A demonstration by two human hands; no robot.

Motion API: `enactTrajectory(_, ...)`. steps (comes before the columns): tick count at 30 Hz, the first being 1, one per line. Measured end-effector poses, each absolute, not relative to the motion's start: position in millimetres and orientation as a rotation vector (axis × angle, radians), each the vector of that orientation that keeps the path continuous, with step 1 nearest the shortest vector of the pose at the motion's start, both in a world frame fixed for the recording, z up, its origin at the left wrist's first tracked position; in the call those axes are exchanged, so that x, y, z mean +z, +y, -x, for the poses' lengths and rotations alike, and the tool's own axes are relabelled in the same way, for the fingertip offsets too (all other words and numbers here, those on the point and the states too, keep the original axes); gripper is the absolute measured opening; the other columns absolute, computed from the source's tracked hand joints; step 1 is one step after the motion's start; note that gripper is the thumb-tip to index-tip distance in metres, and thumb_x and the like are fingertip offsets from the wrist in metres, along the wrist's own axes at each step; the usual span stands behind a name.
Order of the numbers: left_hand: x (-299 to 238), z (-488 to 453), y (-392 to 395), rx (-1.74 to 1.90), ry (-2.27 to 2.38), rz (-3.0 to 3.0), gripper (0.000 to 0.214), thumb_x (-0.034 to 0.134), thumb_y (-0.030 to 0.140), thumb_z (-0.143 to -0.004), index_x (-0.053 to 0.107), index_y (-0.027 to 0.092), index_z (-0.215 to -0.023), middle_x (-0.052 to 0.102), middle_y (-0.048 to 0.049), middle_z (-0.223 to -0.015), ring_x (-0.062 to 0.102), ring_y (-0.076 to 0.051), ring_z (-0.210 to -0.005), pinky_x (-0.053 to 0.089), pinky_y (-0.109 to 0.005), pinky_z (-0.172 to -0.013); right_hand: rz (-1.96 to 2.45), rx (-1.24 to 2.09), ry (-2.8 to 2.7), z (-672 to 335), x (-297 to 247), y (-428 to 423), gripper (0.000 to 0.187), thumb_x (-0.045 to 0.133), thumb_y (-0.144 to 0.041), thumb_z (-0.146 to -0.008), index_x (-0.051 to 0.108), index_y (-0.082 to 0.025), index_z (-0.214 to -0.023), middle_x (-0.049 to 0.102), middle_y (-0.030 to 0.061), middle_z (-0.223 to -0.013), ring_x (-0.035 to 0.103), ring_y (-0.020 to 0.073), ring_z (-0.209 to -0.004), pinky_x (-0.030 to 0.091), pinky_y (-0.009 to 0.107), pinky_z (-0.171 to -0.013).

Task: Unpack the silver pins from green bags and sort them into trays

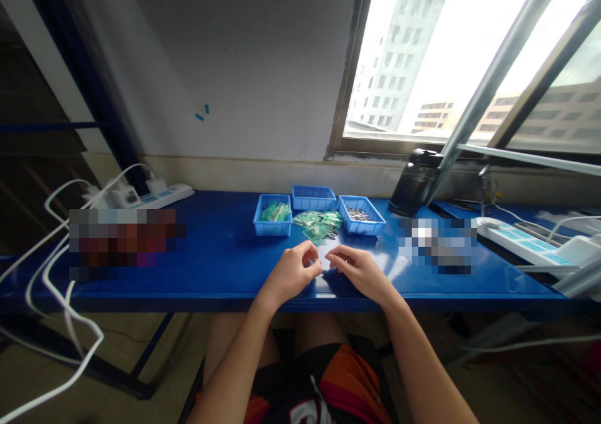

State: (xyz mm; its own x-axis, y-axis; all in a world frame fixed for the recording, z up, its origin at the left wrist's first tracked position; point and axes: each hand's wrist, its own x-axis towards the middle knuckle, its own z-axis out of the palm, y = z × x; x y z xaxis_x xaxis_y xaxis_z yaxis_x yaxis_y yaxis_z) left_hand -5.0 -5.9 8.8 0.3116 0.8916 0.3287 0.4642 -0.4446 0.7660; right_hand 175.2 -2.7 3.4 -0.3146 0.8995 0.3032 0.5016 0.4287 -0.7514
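Just above the front part of the blue table, my left hand (295, 267) is closed, with thumb and fingertips brought together in a pinch. Facing it a short gap away, my right hand (354, 266) pinches too, thumb against forefinger. Whatever either hand holds is too small to make out. Right beyond the hands lies a pile of green plastic packets (318, 225), some with dark slim pieces near them. A blue bin (273, 228) on the left contains more green packets. In the right blue bin (364, 227) are many small metal parts (358, 214).
A third blue bin (313, 197) stands behind the pile. A black bottle (413, 183) leans near the window, by a metal bar. Power strips (521, 241) and white cables (49, 280) lie at both sides. Two blurred patches cover things on the blue table (216, 261).
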Motion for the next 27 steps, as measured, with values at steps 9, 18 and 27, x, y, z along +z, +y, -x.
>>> enactTrajectory(9,6.7,5.3,-2.7,1.007,1.179,-2.030,0.016,0.052,0.030,-0.078,0.061,0.017,-0.075,0.063,-0.0008,-0.070,0.056,-0.014,-0.066,0.042,-0.023,-0.061,1.175,0.722,-1.952,-175.2,4.6,-3.6,0.029,0.047,-0.040,-0.087,0.065,-0.018,-0.083,0.066,0.0022,-0.072,0.058,0.0158,-0.067,0.044,0.024,-0.061)
enactTrajectory(18,7.7,3.5,-0.4,0.913,1.157,-2.055,0.017,0.054,0.027,-0.076,0.066,0.016,-0.073,0.067,-0.0021,-0.069,0.059,-0.014,-0.064,0.042,-0.022,-0.059,1.159,0.698,-1.994,-174.1,5.1,-5.5,0.027,0.049,-0.039,-0.086,0.064,-0.018,-0.078,0.063,0.0002,-0.067,0.053,0.0128,-0.059,0.039,0.022,-0.053)
enactTrajectory(27,5.7,3.8,-0.7,0.953,1.160,-2.044,0.021,0.055,0.033,-0.077,0.068,0.016,-0.078,0.068,-0.0027,-0.072,0.060,-0.015,-0.066,0.042,-0.023,-0.059,1.179,0.720,-1.940,-174.5,3.5,-4.4,0.025,0.048,-0.037,-0.086,0.063,-0.018,-0.080,0.065,0.0016,-0.069,0.057,0.0152,-0.064,0.043,0.024,-0.058)
